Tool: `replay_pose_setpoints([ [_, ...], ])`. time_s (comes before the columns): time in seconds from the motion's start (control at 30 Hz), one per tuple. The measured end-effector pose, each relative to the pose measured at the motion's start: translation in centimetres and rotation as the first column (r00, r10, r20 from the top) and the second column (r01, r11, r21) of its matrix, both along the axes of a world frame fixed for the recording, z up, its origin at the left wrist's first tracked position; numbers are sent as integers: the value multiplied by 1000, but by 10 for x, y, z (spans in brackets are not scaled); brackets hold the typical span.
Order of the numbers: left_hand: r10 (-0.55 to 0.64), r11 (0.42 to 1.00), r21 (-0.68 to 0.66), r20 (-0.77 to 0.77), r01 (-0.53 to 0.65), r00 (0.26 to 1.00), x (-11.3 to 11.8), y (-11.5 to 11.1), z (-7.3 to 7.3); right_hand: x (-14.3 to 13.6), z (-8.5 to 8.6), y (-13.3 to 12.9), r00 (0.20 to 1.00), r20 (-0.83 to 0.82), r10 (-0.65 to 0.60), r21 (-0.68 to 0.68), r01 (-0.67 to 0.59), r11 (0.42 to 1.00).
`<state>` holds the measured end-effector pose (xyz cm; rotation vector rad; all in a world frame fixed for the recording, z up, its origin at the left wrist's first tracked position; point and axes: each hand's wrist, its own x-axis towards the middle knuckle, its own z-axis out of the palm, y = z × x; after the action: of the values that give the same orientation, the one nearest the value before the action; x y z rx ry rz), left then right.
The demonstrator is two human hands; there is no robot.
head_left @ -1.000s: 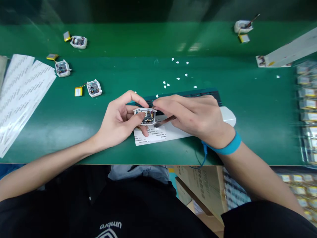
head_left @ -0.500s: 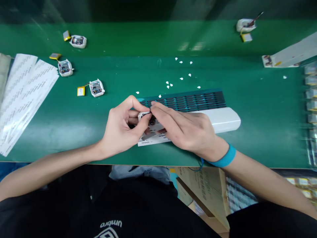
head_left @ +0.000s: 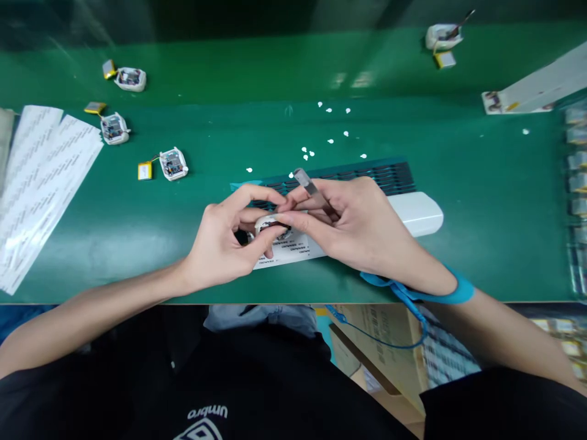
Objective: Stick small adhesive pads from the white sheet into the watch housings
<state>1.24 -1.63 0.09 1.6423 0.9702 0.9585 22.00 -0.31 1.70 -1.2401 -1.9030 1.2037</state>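
Pinching a white case [head_left: 262, 222] in the left hand [head_left: 224, 235], touching it and clasping a flat tool [head_left: 308, 184] with the right hand [head_left: 360, 225].

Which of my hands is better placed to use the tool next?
Probably your right hand: it holds the tool, while your left hand grips the small white case.
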Motion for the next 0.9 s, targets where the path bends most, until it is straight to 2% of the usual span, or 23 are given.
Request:
replay_pose_setpoints([
  [0.1, 62, 969, 244, -107, -34, 992, -3, 2, 2, 6, 8, 3, 999, 40, -6, 117, 1, 993],
  [0.2, 59, 878, 473, -250, 69, 967, -7, 1, 2, 13, 18, 9, 998, 58, -25, 160, 16, 987],
  [0.33, 11, 757, 584, -461, 294, 887, -10, -3, -3, 23, 21, 21, 986, 168, -26, 126, 5, 992],
  [0.4, 26, 728, 589, -536, 351, 844, -10, -4, -6, 28, 17, 28, 982, 184, 30, 56, -41, 998],
  [0.57, 79, 750, 573, -571, 328, 817, -10, -6, -10, 37, 6, 46, 982, 82, 173, -130, -161, 978],
  [0.73, 57, 801, 530, -528, 277, 847, -8, -8, -9, 42, 2, 54, 979, -6, 202, -291, -195, 937],
  [0.9, 51, 821, 507, -520, 260, 853, -7, -8, -8, 40, -8, 57, 972, -25, 235, -258, -234, 937],
])
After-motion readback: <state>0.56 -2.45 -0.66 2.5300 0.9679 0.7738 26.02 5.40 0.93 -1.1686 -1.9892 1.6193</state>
